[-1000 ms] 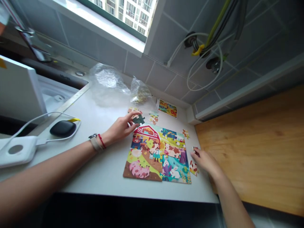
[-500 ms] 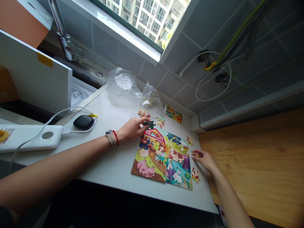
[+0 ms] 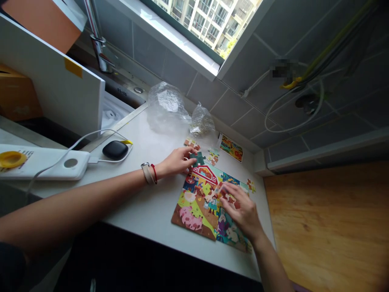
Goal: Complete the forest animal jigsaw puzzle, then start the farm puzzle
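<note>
A colourful farm jigsaw puzzle (image 3: 200,198) lies on the white counter (image 3: 146,207). My left hand (image 3: 178,162) rests at the puzzle's top left corner, fingers pinched on a dark green puzzle piece (image 3: 198,158) beside the red barn. My right hand (image 3: 240,209) lies over the middle of the puzzle, its fingers pressing a small piece (image 3: 219,189) onto the picture. Loose pieces (image 3: 191,142) lie behind the puzzle, and one more loose piece (image 3: 251,185) lies at its right edge.
Two crumpled clear plastic bags (image 3: 168,106) sit by the tiled wall. A small reference picture (image 3: 231,148) leans at the back. A black case (image 3: 115,149), a white power bank (image 3: 45,164) with cable and a white box (image 3: 51,85) stand left. A wooden surface (image 3: 328,227) lies right.
My right hand has left the puzzle's right edge and moved left onto the middle of the puzzle with a piece. The left hand stays at the barn corner. The view has tilted upward.
</note>
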`<action>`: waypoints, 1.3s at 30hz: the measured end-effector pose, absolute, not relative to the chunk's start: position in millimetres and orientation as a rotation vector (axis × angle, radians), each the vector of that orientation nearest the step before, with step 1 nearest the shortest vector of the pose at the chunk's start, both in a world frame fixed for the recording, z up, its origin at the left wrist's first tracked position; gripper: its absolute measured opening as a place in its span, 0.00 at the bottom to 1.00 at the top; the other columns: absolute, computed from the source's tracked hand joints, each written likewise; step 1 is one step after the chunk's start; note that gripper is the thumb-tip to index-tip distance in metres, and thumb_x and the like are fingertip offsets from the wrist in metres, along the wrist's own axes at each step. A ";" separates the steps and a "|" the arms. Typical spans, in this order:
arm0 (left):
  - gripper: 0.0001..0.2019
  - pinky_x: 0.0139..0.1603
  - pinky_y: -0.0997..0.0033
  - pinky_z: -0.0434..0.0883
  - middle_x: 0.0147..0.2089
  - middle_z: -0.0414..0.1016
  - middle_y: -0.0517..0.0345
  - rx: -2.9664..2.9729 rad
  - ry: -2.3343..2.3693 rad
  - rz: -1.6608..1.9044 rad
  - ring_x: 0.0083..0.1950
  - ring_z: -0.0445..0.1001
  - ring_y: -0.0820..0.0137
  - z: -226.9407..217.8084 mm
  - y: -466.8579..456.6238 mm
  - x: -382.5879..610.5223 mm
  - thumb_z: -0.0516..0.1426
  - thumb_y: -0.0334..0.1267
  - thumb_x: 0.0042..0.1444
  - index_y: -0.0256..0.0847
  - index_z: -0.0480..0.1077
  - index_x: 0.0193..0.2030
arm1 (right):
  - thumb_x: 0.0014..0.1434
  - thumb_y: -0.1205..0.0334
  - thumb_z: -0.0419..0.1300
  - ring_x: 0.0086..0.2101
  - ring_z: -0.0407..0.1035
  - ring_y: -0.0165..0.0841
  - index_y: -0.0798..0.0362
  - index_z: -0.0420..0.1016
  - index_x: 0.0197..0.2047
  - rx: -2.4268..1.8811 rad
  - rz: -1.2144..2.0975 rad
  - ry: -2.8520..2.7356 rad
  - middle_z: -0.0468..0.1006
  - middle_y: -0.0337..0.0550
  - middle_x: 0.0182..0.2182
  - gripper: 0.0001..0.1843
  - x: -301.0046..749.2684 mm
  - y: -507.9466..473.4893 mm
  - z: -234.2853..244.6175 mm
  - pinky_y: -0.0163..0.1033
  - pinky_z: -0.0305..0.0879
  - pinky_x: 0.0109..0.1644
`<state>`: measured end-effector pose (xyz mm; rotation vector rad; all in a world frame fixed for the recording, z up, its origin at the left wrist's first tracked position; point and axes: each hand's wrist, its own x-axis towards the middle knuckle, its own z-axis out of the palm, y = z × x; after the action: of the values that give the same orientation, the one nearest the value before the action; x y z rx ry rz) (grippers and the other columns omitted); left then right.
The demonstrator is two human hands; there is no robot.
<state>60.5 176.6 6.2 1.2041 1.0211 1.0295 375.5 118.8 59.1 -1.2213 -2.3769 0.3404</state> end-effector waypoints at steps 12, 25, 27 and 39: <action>0.11 0.30 0.73 0.75 0.47 0.85 0.51 1.622 1.149 1.147 0.27 0.77 0.75 9.2 177.1 53.4 0.59 0.36 0.66 0.37 0.75 0.53 | 0.68 0.67 0.65 0.61 0.75 0.45 0.49 0.82 0.57 -0.702 0.569 -2.593 0.83 0.52 0.57 0.16 284.2 143.0 26.9 0.57 0.75 0.66; 0.13 0.40 0.71 0.76 0.41 0.86 0.54 1.991 1.125 1.017 0.34 0.81 0.72 16.3 174.3 45.4 0.57 0.35 0.69 0.39 0.79 0.55 | 0.67 0.68 0.64 0.60 0.73 0.48 0.46 0.83 0.57 -0.780 0.540 -2.497 0.80 0.52 0.57 0.17 294.1 134.3 18.6 0.63 0.75 0.63; 0.11 0.39 0.73 0.76 0.41 0.86 0.54 1.909 1.062 1.032 0.36 0.81 0.72 18.9 173.3 46.9 0.58 0.35 0.68 0.39 0.81 0.51 | 0.67 0.68 0.64 0.60 0.72 0.48 0.46 0.83 0.57 -0.796 0.549 -2.496 0.79 0.53 0.58 0.17 294.5 132.9 18.4 0.63 0.75 0.64; 0.11 0.33 0.76 0.76 0.38 0.84 0.52 1.615 0.946 0.964 0.34 0.80 0.72 25.4 163.1 55.5 0.58 0.39 0.68 0.35 0.80 0.46 | 0.66 0.60 0.69 0.59 0.72 0.50 0.44 0.84 0.57 -0.907 0.539 -2.455 0.83 0.49 0.51 0.17 300.0 136.4 17.3 0.63 0.75 0.64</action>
<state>55.5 163.1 25.4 1.6149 0.9464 0.9637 300.0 136.4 17.3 -0.9075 -2.4554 0.5395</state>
